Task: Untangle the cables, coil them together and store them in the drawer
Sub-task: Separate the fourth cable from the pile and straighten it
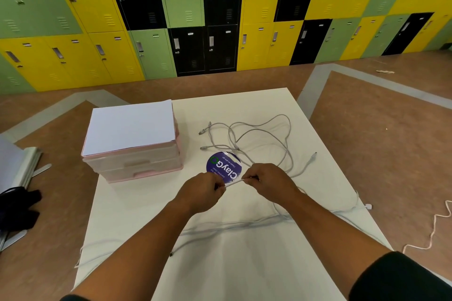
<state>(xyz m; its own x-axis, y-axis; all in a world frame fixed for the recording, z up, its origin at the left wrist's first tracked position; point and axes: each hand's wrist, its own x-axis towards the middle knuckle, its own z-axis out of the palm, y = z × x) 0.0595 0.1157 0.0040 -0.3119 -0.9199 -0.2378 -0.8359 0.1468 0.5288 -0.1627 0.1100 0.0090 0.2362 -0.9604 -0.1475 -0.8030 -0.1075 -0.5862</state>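
Several pale grey cables (259, 139) lie tangled in loops on the white table (244, 264), with plugs at the left and right ends. More cable strands (239, 226) run across the table under my forearms. My left hand (203, 193) and my right hand (266, 179) pinch a short stretch of white cable (234, 182) between them, held taut just above the table. A pink and clear drawer unit (137, 166) stands at the table's left, its drawers closed and a white sheet on top.
A round blue sticker (223, 166) lies on the table behind my hands. A white cord (437, 227) trails on the brown floor at right. Dark cloth and grey boards (19, 178) sit at far left. Coloured lockers (220, 19) line the back wall.
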